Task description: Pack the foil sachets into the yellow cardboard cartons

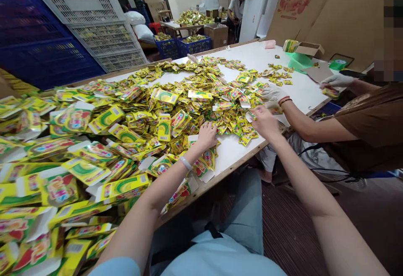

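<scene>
My left hand rests palm down on a flat yellow carton near the table's front edge, fingers curled over its top. My right hand reaches to the right into a heap of small yellow sachets, fingers closed around a few of them. A wide spread of flattened yellow cartons covers the left half of the white table.
A co-worker in a brown shirt sits at the right, gloved hands in the sachets beside my right hand. Another person stands at a far table. Blue crates, white racks and cardboard boxes stand behind.
</scene>
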The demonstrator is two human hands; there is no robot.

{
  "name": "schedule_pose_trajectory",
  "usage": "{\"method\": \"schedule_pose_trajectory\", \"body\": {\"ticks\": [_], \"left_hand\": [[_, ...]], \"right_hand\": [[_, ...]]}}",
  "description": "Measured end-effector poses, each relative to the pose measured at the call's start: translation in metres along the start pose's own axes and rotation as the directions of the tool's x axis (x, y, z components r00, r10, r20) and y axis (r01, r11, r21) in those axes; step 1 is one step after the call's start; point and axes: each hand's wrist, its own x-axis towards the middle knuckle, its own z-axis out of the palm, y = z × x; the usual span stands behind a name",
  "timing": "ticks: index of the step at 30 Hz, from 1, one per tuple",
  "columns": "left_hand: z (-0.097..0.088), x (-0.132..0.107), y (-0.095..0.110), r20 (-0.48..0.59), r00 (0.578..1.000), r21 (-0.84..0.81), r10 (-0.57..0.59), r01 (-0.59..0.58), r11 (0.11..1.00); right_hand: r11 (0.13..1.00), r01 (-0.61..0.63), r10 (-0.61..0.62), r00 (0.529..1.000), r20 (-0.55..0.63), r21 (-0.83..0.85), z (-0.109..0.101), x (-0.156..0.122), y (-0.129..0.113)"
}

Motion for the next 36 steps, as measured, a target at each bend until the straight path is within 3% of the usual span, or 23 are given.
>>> {"method": "schedule_pose_trajectory", "body": {"ticks": [1,3,7,11,15,18,21,23,25,28,29,31,33,34,36], "left_hand": [[0.002,0.004,-0.005,-0.003,1.000,-0.011,-0.027,0.027,1.000],[0.006,0.008,-0.012,-0.002,0.998,-0.039,-0.071,0.071,0.997],[0.001,0.008,-0.030,0.006,0.995,-0.152,-0.095,0.095,0.984],[-0.019,-0.002,-0.040,0.052,0.997,-0.334,-0.052,0.066,0.940],[-0.038,-0.019,-0.025,0.165,0.983,-0.502,0.085,0.010,0.865],[-0.047,-0.031,-0.007,0.245,0.957,-0.690,0.153,0.062,0.721],[-0.053,-0.042,0.004,0.271,0.954,-0.830,0.126,0.165,0.533],[-0.056,-0.048,0.008,0.258,0.958,-0.849,0.126,0.162,0.503],[-0.058,-0.052,0.012,0.239,0.956,-0.844,0.168,0.120,0.523],[-0.059,-0.057,0.018,0.171,0.964,-0.828,0.202,0.030,0.560],[-0.058,-0.057,0.020,0.128,0.971,-0.831,0.199,-0.004,0.557],[-0.054,-0.058,0.022,0.036,0.979,-0.832,0.200,-0.081,0.548],[-0.051,-0.057,0.020,-0.050,0.977,-0.798,0.208,-0.164,0.580],[-0.049,-0.056,0.018,-0.086,0.973,-0.753,0.212,-0.203,0.626],[-0.045,-0.056,0.010,-0.123,0.961,-0.591,0.247,-0.271,0.760]], "right_hand": [[0.993,0.110,-0.104,0.988,0.110,-0.046,0.010,0.010,-0.013],[0.972,0.231,-0.218,0.954,0.207,-0.044,0.030,0.023,-0.042],[0.948,0.318,-0.302,0.914,0.272,-0.013,0.044,0.028,-0.078],[0.937,0.350,-0.331,0.886,0.325,0.000,0.023,0.011,-0.070],[0.914,0.406,-0.379,0.840,0.388,0.014,-0.001,-0.010,-0.067],[0.902,0.431,-0.384,0.822,0.421,-0.019,-0.014,-0.018,-0.078],[0.898,0.441,-0.390,0.811,0.437,-0.016,-0.025,-0.022,-0.087],[0.895,0.445,-0.410,0.802,0.434,0.024,-0.029,-0.025,-0.088],[0.909,0.406,-0.408,0.818,0.405,0.096,-0.028,-0.028,-0.086],[0.897,0.174,-0.302,0.913,0.275,0.407,-0.017,-0.035,-0.084],[0.819,0.072,-0.258,0.932,0.254,0.569,-0.011,-0.038,-0.083],[0.556,-0.116,-0.230,0.930,0.286,0.823,0.002,-0.044,-0.082],[0.365,-0.237,-0.224,0.916,0.332,0.900,0.015,-0.049,-0.079],[0.335,-0.262,-0.199,0.919,0.340,0.905,0.020,-0.051,-0.076],[0.357,-0.266,-0.099,0.942,0.320,0.895,0.027,-0.055,-0.067]]}}
